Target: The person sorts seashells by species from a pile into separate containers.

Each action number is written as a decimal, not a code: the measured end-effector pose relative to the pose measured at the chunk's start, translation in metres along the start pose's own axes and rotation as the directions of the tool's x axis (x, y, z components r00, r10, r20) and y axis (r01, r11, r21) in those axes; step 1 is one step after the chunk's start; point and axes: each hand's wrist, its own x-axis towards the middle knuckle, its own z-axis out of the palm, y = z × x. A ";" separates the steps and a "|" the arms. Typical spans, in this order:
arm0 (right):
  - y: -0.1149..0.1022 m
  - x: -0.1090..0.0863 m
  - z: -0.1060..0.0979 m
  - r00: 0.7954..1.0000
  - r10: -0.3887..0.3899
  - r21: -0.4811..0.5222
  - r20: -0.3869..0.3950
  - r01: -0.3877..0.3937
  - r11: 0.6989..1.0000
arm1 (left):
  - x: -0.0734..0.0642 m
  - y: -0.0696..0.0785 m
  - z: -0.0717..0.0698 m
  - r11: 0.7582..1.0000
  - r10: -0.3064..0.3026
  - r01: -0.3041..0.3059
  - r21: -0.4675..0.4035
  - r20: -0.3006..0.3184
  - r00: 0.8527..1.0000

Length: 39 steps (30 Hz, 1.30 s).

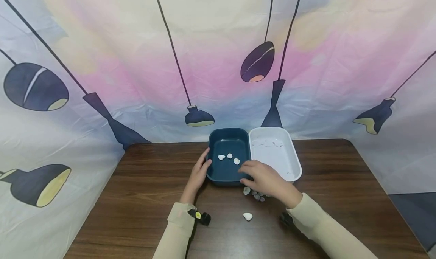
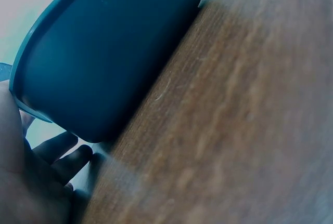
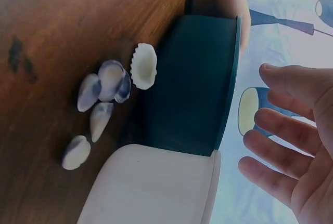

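My left hand [image 1: 197,176] is at the left side of a dark teal container [image 1: 228,179], its thumb at the rim and its fingers along the outer wall. Three small white seashells [image 1: 221,157] lie inside on the bottom. My right hand [image 1: 263,177] hovers above the container's front right corner; in the right wrist view its fingers [image 3: 283,125] are spread loosely with nothing between them. Below, on the table, a ribbed white seashell [image 3: 143,66] lies near several purple-and-white seashells [image 3: 111,81]. Another white seashell [image 1: 248,216] lies nearer the front.
A white container [image 1: 295,168] stands against the teal one's right side, with small dark specks on its floor. Both are near the far edge of the brown wooden table [image 1: 153,198]. Behind hangs a pastel cloth [image 1: 218,62] printed with lamps.
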 end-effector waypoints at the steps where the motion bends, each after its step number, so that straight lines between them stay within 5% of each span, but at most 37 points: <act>1: -0.001 -0.001 0.000 1.000 0.003 0.009 0.002 -0.003 1.000 | 0.000 0.000 0.000 1.000 0.001 -0.001 0.001 0.002 1.000; 20: -0.009 -0.027 0.016 1.000 0.002 0.070 0.016 -0.003 0.998 | 0.001 0.001 0.002 1.000 0.010 -0.010 0.007 -0.013 1.000; 39: -0.002 -0.032 0.044 0.993 0.033 0.072 0.114 -0.042 0.997 | -0.001 0.000 0.003 1.000 0.000 0.001 0.005 -0.023 1.000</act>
